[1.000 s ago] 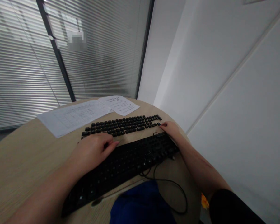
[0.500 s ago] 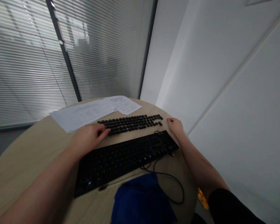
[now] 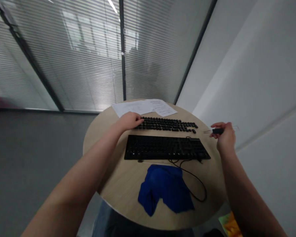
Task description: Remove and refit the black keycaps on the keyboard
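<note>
Loose black keycaps (image 3: 162,123) lie in keyboard-like rows across the table. At their left end rests my left hand (image 3: 130,121), fingers curled and thumb against the nearest caps; whatever the fingers may hold is hidden. Beyond the right end of the rows, my right hand (image 3: 225,136) is raised and closed around a keycap puller (image 3: 217,131) with a black handle and thin wire loops at both ends. Nearer to me lies a black keyboard (image 3: 166,147), too dark to make out its key positions. Neither hand touches it.
The round wooden table (image 3: 118,194) has a blue cloth (image 3: 162,184) near its front edge. A black cable (image 3: 199,184) loops at the right. Printed papers (image 3: 140,107) lie at the back. A white wall (image 3: 266,82) and glass with blinds (image 3: 93,72) stand close by.
My view has turned left and pulled back. My right hand has lifted and turned, so the keycap puller now shows in it. My left hand stays at the left end of the keycaps.
</note>
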`<action>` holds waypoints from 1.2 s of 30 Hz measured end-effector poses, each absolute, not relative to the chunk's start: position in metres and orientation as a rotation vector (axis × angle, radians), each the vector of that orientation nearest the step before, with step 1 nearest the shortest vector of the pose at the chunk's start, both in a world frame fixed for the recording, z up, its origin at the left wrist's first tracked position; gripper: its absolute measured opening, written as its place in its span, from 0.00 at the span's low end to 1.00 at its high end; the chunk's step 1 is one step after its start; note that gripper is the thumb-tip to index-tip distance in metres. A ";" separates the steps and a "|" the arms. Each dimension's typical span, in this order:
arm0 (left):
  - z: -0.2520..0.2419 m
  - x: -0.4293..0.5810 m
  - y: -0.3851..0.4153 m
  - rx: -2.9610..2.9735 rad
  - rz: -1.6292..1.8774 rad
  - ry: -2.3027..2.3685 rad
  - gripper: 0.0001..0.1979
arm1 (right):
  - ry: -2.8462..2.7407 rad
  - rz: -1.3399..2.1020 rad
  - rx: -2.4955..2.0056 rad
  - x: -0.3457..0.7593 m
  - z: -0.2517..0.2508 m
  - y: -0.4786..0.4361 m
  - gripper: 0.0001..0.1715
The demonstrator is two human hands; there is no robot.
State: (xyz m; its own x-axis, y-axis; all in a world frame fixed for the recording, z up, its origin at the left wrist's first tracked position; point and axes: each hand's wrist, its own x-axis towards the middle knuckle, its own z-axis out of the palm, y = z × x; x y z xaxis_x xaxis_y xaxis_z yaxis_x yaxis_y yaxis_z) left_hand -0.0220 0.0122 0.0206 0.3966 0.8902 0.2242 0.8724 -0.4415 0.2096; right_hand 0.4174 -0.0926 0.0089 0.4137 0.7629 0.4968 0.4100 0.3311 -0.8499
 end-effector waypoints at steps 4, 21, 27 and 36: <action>0.003 -0.025 0.011 2.514 0.305 1.553 0.17 | -1.459 0.804 -1.209 0.360 0.021 -0.125 0.34; -0.022 -0.066 -0.001 2.156 0.304 1.048 0.16 | -1.511 1.746 -0.701 0.149 -0.010 -0.081 0.27; -0.026 -0.066 0.003 2.039 0.223 1.053 0.16 | -1.566 1.726 -0.790 0.146 -0.050 -0.081 0.33; -0.029 -0.072 0.001 1.934 0.221 1.045 0.16 | -1.574 1.724 -0.759 0.145 -0.052 -0.081 0.28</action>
